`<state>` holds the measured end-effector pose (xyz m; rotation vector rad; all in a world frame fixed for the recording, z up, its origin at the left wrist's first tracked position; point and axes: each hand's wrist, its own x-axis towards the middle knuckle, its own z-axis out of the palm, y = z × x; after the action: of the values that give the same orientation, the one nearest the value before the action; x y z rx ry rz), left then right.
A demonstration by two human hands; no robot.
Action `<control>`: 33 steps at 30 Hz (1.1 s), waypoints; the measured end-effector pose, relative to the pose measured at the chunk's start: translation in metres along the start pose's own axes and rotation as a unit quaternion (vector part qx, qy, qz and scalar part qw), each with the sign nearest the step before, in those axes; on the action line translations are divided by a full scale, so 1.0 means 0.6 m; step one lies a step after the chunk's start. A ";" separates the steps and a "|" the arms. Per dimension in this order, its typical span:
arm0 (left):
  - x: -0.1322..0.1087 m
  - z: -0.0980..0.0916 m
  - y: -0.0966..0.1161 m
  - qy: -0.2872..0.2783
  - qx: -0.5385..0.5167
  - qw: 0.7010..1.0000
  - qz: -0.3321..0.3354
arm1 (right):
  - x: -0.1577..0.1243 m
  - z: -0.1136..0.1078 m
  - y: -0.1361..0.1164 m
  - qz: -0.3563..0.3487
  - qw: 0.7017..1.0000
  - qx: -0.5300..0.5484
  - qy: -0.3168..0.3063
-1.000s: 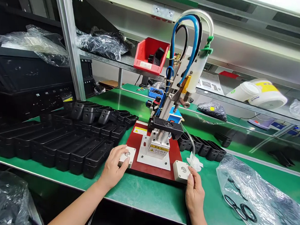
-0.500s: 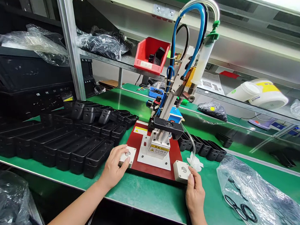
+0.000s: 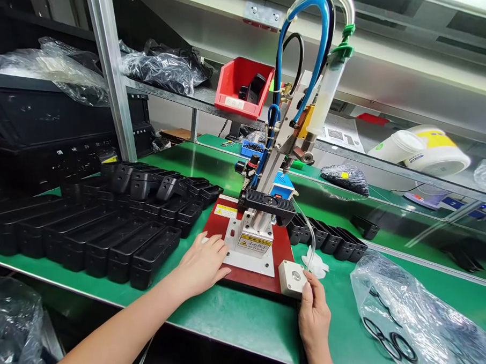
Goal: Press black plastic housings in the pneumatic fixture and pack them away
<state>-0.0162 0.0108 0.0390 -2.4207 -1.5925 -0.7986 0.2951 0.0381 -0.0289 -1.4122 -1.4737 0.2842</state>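
Note:
My left hand (image 3: 204, 263) lies palm down with fingers stretched out over the left push-button box, hiding nearly all of it. At the right push-button box (image 3: 293, 278), my right hand (image 3: 314, 309) has its thumb and fingers closed round the right side, off the round metal button. Between the hands stands a bench dispensing fixture (image 3: 274, 148) on a red base plate (image 3: 247, 278). A black rectangular housing (image 3: 270, 201) sits across the fixture's holder, below a clear syringe (image 3: 327, 100) with a green cap.
Rows of black housings (image 3: 112, 241) cover the bench at left; more housings (image 3: 330, 240) stand behind the right box. A plastic bag (image 3: 417, 308) with black cords lies at right. On the shelf are a red bin (image 3: 245, 88) and a white tub (image 3: 437, 152).
My left hand has shifted right and forward across the left push-button box, covering its button, fingers now flatter. My right hand stays at its box. The view has shifted slightly.

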 end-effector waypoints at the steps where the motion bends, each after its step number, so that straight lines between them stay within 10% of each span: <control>1: 0.005 0.000 -0.001 -0.007 -0.008 1.000 -0.006 | 0.000 0.000 0.001 0.000 1.000 -0.001 -0.001; 12: -0.018 0.003 -0.022 0.062 0.013 0.997 -0.051 | -0.001 -0.002 -0.002 -0.010 1.000 0.009 -0.012; 25: -0.069 0.028 -0.074 0.072 -0.313 0.925 -0.204 | -0.001 -0.001 -0.001 -0.011 1.000 0.016 -0.017; 33: -0.077 0.044 -0.076 0.092 -0.321 0.916 -0.221 | 0.000 0.001 -0.004 -0.012 1.000 0.013 -0.012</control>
<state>-0.0610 0.0031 -0.0143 -2.2403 -2.0730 -1.8233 0.2933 0.0374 -0.0274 -1.3747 -1.5008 0.3049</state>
